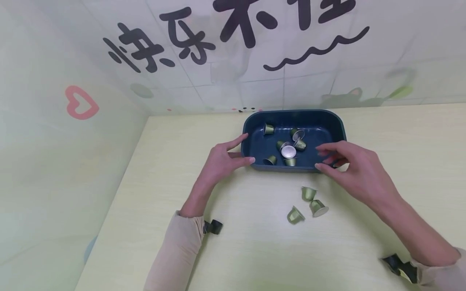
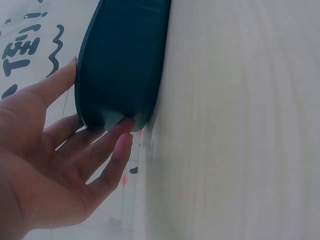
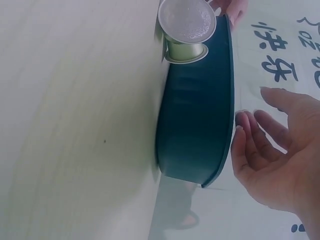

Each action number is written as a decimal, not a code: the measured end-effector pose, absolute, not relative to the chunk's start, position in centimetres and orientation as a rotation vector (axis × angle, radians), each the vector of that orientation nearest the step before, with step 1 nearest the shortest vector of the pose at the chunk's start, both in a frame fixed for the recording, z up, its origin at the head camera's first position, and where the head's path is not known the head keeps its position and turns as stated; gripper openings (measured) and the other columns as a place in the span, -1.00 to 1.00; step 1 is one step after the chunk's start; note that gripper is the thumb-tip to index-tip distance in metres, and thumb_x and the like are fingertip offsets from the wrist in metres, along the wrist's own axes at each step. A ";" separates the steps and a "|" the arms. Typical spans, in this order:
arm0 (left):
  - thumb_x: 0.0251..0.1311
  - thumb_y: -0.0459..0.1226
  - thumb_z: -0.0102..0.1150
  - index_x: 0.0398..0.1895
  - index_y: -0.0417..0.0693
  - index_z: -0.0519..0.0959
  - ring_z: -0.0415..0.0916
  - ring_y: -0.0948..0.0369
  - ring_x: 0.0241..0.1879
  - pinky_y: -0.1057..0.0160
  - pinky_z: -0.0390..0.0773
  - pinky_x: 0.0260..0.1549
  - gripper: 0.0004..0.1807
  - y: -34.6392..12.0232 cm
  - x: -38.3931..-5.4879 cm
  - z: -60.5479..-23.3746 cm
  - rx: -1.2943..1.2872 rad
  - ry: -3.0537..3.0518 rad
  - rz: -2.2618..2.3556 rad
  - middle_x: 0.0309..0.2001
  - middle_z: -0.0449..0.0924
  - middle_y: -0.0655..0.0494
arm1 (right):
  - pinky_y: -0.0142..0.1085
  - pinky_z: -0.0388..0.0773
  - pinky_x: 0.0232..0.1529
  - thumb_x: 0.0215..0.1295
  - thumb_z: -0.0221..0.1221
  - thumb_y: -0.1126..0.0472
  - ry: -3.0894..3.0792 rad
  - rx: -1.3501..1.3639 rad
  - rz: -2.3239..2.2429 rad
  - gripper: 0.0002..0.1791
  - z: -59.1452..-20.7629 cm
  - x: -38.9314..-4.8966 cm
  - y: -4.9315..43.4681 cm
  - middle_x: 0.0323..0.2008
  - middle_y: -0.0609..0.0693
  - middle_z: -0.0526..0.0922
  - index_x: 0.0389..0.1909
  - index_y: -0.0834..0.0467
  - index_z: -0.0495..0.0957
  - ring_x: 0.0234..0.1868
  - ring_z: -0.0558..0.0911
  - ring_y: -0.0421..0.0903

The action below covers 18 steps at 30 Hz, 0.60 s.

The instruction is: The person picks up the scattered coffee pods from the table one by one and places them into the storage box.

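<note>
A dark blue tray (image 1: 316, 121) stands near the wall, with several green coffee capsules (image 1: 289, 152) loose inside, some showing silver lids. My left hand (image 1: 220, 163) is at the tray's left end; in the left wrist view its extended fingers touch the end wall and the thumb reaches the rim. Over the tray's front right corner, my right hand (image 1: 358, 169) has loosely bent fingers and nothing between thumb and fingertips. Three more capsules lie on the table before the tray: one upper (image 1: 308, 193), one right (image 1: 318, 208), one left (image 1: 295, 215).
The pale wooden table (image 1: 174, 169) meets a white wall (image 1: 218, 72) with black lettering just behind the tray. A second wall (image 1: 43, 161) with a pink heart runs along the left. Black wrist mounts (image 1: 214, 227) sit under both sleeves.
</note>
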<state>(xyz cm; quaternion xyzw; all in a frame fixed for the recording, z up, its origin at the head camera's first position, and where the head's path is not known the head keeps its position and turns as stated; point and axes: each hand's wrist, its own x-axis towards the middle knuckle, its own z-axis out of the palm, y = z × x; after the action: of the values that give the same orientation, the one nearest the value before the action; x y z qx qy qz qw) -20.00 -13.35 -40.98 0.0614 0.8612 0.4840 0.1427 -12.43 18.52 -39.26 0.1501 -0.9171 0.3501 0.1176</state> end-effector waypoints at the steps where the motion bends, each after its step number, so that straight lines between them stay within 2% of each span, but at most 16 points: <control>1: 0.07 -0.14 0.50 0.42 0.31 0.40 0.64 0.19 0.04 0.22 0.52 -0.32 -0.20 -13.4 -20.0 -41.0 0.180 2.482 1.398 0.15 0.60 -0.11 | -0.52 0.42 -0.43 0.15 0.44 0.22 -2.674 0.450 1.029 -0.63 -39.3 -12.3 18.6 -0.26 -0.08 0.72 0.01 0.07 0.68 -0.36 0.64 -0.20; 7: 0.06 -0.12 0.51 0.42 0.31 0.40 0.64 0.20 0.04 0.22 0.55 -0.25 -0.20 -13.4 -20.0 -41.1 0.179 2.490 1.396 0.14 0.61 -0.11 | -0.51 0.44 -0.40 0.11 0.45 0.25 -2.650 0.471 1.041 -0.62 -39.5 -11.6 19.1 -0.23 -0.11 0.73 -0.01 0.04 0.69 -0.35 0.62 -0.29; 14: 0.05 -0.10 0.51 0.41 0.34 0.40 0.65 0.20 0.03 0.23 0.50 -0.37 -0.21 -13.4 -19.9 -41.2 0.180 2.504 1.385 0.07 0.66 -0.10 | -0.53 0.41 -0.43 0.05 0.48 0.31 -2.580 0.483 1.030 -0.60 -39.9 -10.7 19.6 -0.28 -0.19 0.72 -0.06 0.00 0.70 -0.34 0.59 -0.38; 18: 0.05 -0.10 0.51 0.41 0.33 0.39 0.65 0.19 0.03 0.24 0.52 -0.34 -0.20 -13.4 -19.9 -41.3 0.175 2.497 1.393 0.06 0.66 -0.11 | -0.55 0.41 -0.42 0.04 0.48 0.33 -2.589 0.492 1.037 -0.58 -39.7 -10.3 20.0 -0.27 -0.21 0.72 -0.05 -0.02 0.70 -0.33 0.58 -0.41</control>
<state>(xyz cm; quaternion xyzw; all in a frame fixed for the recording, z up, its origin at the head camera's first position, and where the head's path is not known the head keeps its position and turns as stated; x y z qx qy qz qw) -19.93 -13.37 -41.25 0.0606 0.8632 0.4818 0.1382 -10.32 19.96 -39.71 0.1715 -0.9033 0.3617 0.1545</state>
